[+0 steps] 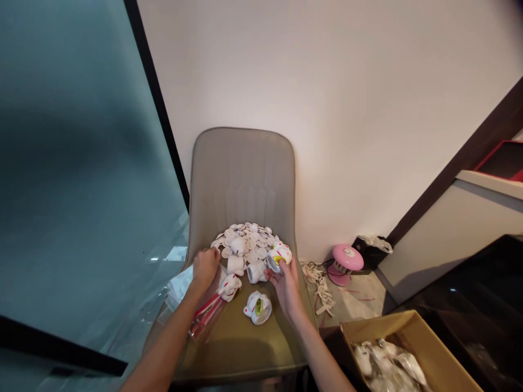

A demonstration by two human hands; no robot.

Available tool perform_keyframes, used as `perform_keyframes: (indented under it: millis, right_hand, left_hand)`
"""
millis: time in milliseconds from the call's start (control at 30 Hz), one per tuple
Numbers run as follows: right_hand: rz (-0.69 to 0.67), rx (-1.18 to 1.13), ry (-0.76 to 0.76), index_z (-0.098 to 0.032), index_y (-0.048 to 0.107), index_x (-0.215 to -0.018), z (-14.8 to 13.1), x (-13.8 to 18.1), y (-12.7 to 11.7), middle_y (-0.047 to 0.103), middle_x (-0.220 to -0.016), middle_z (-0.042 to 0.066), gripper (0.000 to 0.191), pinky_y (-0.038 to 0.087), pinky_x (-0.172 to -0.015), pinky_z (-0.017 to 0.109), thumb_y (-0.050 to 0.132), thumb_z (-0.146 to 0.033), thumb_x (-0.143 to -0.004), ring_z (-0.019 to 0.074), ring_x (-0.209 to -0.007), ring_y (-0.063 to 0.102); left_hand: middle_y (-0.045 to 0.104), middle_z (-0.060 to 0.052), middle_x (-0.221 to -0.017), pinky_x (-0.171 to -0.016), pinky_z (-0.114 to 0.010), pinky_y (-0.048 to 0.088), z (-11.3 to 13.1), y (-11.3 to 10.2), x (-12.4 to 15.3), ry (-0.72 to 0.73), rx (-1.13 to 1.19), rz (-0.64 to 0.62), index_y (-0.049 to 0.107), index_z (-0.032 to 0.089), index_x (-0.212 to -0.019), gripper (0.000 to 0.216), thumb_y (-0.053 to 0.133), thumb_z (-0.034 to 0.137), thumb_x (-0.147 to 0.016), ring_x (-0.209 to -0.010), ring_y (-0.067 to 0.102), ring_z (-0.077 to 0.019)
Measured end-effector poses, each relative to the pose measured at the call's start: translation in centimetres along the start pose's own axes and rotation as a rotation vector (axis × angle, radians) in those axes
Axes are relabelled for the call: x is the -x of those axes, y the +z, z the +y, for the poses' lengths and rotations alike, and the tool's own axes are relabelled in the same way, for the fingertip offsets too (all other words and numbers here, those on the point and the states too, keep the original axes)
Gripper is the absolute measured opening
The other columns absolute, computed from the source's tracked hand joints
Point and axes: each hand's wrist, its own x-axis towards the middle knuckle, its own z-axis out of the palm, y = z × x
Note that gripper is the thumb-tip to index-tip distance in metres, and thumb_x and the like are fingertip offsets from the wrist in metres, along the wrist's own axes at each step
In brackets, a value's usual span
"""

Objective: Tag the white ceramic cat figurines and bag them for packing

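My right hand (287, 283) grips a hollow white cat figurine piece (281, 251) with red markings and a yellow sticker. My left hand (206, 265) is closed at the left edge of a pile of white round discs (255, 238); anything in its fingers is hidden. Between my hands stand white hollow figurine pieces, one (236, 265) upright and another (256, 271) lying with its opening toward me. Closer to me lie a white cat figurine (230, 286) beside red ribbon strips (204, 314) and a second cat piece (257, 307) with a yellow sticker.
Everything rests on a grey-brown chair (243, 163) against the wall. Clear plastic bags (178, 287) lie at the seat's left, beside a glass panel (81, 163). To the right are a pink round device (346, 260), white strips (322, 294) and a cardboard box (439, 348) of wrapped white pieces.
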Motion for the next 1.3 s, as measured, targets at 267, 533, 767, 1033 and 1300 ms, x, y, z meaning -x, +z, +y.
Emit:
perform_keyframes:
  millis: [267, 533, 767, 1033, 1300]
  right_hand:
    - [-0.033, -0.236, 0.186, -0.025, 0.057, -0.107, -1.3, 0.4, -0.1, 0.072, -0.103, 0.004, 0.037, 0.053, -0.072, 0.03, 0.073, -0.042, -0.079, 0.0199, -0.084, 0.07]
    - [-0.14, -0.262, 0.241, -0.023, 0.061, -0.107, -1.9, 0.6, -0.2, 0.074, -0.102, 0.006, 0.039, 0.052, -0.07, 0.029, 0.075, -0.044, -0.078, 0.0186, -0.079, 0.069]
    - [-0.147, -0.256, 0.271, -0.021, 0.062, -0.106, -2.2, 0.7, -0.2, 0.074, -0.099, 0.005, 0.037, 0.052, -0.07, 0.029, 0.071, -0.047, -0.081, 0.0176, -0.078, 0.069]
    - [-0.098, -0.23, 0.257, -0.022, 0.062, -0.104, -2.1, 0.5, 0.2, 0.074, -0.096, 0.005, 0.037, 0.052, -0.068, 0.029, 0.073, -0.047, -0.079, 0.0177, -0.075, 0.068]
    - [-0.091, -0.231, 0.259, -0.022, 0.062, -0.102, -1.2, 0.3, 0.0, 0.073, -0.092, 0.003, 0.037, 0.051, -0.067, 0.027, 0.074, -0.047, -0.078, 0.0157, -0.072, 0.067]
  left_hand:
    - [0.072, -0.016, -0.091, -0.065, -0.031, 0.042, -0.9, 0.6, -1.3, -0.134, 0.01, -0.044, 0.071, 0.015, -0.094, 0.035, 0.043, 0.037, -0.094, -0.082, 0.068, -0.0279]
    - [0.07, -0.02, -0.097, -0.069, -0.038, 0.049, -0.8, 0.5, -1.7, -0.222, -0.028, -0.054, 0.069, 0.012, -0.104, 0.038, 0.037, 0.031, -0.095, -0.089, 0.069, -0.0345]
    - [0.07, -0.02, -0.096, -0.072, -0.038, 0.05, 0.5, 0.1, -1.2, -0.15, -0.072, -0.087, 0.071, 0.011, -0.097, 0.034, 0.044, 0.031, -0.092, -0.09, 0.069, -0.0339]
    - [0.07, -0.02, -0.094, -0.07, -0.038, 0.05, 1.3, -0.4, -0.6, -0.159, -0.098, -0.042, 0.063, 0.009, -0.116, 0.041, 0.037, 0.034, -0.096, -0.089, 0.069, -0.0337]
    - [0.069, -0.021, -0.097, -0.072, -0.037, 0.05, 1.3, -0.6, -0.6, -0.176, -0.077, -0.066, 0.069, 0.012, -0.098, 0.032, 0.04, 0.026, -0.094, -0.092, 0.069, -0.0325]
